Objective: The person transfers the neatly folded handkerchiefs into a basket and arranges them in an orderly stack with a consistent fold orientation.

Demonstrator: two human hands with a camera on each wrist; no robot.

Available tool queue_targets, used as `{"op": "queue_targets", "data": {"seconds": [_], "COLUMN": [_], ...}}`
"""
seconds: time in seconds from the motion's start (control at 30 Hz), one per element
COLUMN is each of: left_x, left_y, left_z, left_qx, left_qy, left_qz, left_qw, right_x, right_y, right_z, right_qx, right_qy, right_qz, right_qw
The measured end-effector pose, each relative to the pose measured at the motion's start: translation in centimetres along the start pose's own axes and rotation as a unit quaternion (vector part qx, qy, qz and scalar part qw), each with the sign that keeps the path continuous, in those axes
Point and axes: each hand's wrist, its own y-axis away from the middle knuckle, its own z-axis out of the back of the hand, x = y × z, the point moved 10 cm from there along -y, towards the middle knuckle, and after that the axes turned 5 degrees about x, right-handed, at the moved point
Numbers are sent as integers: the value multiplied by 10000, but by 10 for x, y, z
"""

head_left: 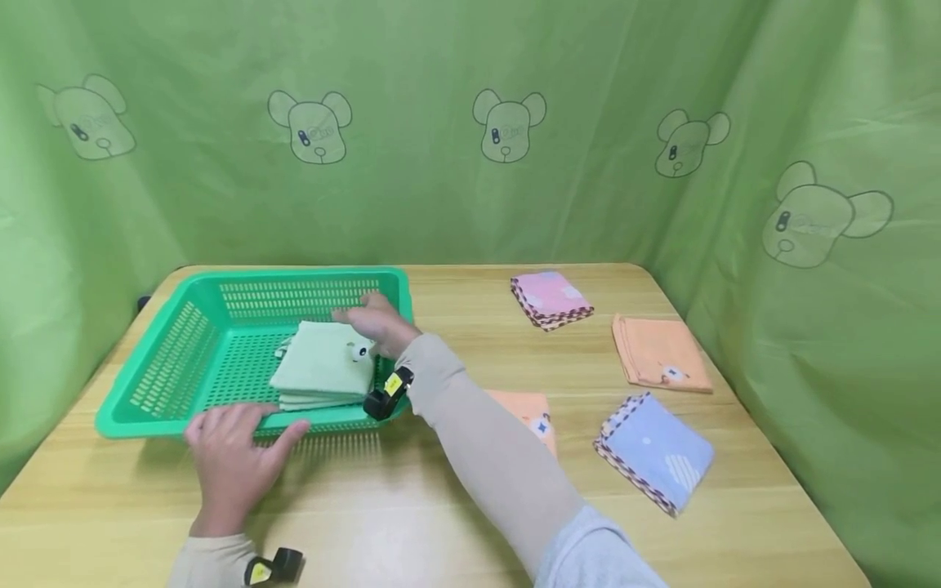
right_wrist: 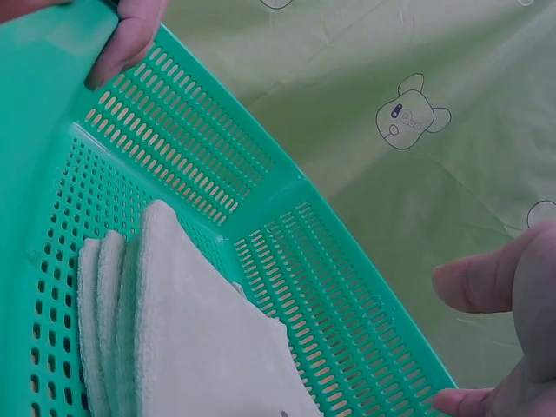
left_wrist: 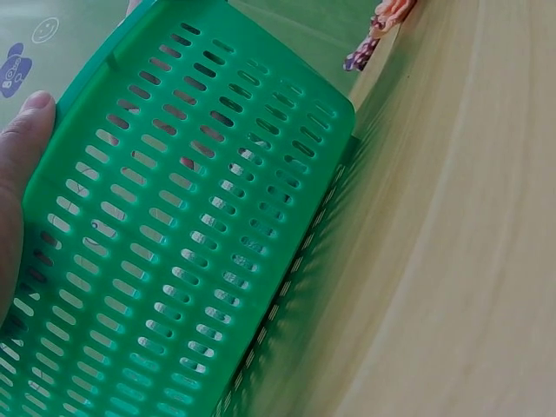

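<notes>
A green plastic basket (head_left: 220, 278) with slotted walls stands at the table's left. Inside its right part lies a stack of folded pale green towels (head_left: 323, 363), the top one bearing a small animal face. My left hand (head_left: 234, 461) grips the basket's near rim, fingers over the edge and thumb on the outer side; its thumb also shows in the left wrist view. My right hand (head_left: 378, 322) is at the basket's right end, beside the towels. In the right wrist view its thumb and a finger are spread apart near the rim, with nothing between them.
On the table's right side lie a folded pink towel (head_left: 550, 299), an orange towel (head_left: 662, 351) and a blue towel (head_left: 657, 453). Another orange towel (head_left: 528, 408) is partly hidden by my right forearm. A green curtain (head_left: 426, 188) surrounds the wooden table (head_left: 382, 523).
</notes>
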Motion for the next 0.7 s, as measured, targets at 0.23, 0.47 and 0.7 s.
{"op": "queue_targets", "data": {"seconds": [0.23, 0.47, 0.7], "left_x": [-1, 1, 1], "left_y": [-1, -1, 0], "left_z": [2, 2, 3], "left_qx": [-94, -173, -325], "left_qy": [1, 53, 78], "left_qz": [-27, -12, -77], "left_qw": [10000, 9998, 9994], "right_x": [6, 12, 16], "right_y": [1, 5, 9], "right_z": [1, 6, 17], "right_qx": [199, 445, 537], "right_qy": [-51, -187, -293], "right_qz": [103, 159, 258], "right_qw": [9997, 9987, 9978]}}
